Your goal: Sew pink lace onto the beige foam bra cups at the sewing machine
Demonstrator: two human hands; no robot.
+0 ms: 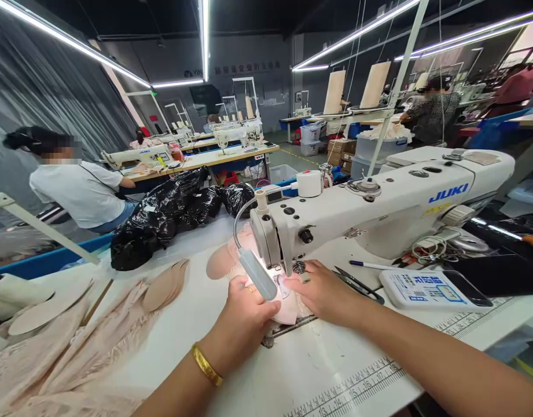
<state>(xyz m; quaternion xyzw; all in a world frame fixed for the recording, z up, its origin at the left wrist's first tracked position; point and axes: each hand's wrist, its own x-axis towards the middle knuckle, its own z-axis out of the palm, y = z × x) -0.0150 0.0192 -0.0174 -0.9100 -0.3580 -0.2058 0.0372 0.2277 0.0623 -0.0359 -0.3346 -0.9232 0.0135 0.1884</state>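
Note:
A piece of pale pink fabric (287, 313) lies under the head of a white sewing machine (335, 211). My left hand (244, 315), with a gold bangle at the wrist, grips the fabric's left side between thumb and fingers. On the other side, my right hand (329, 292) is closed, its fingertips on the fabric close to the presser foot. A small white patch (284, 289) shows between the two hands. The grey lamp head (258, 275) on a bent metal neck hides the needle area and part of my left fingers.
Beige lace pieces (105, 336) and stacked rounded pads (166, 284) lie on the left. Black plastic bags (162, 211) stand behind the table. Black tweezers (359, 284), a pen (372, 265) and a phone (466, 288) are at the right. A person in a white shirt (81, 188) sits at left.

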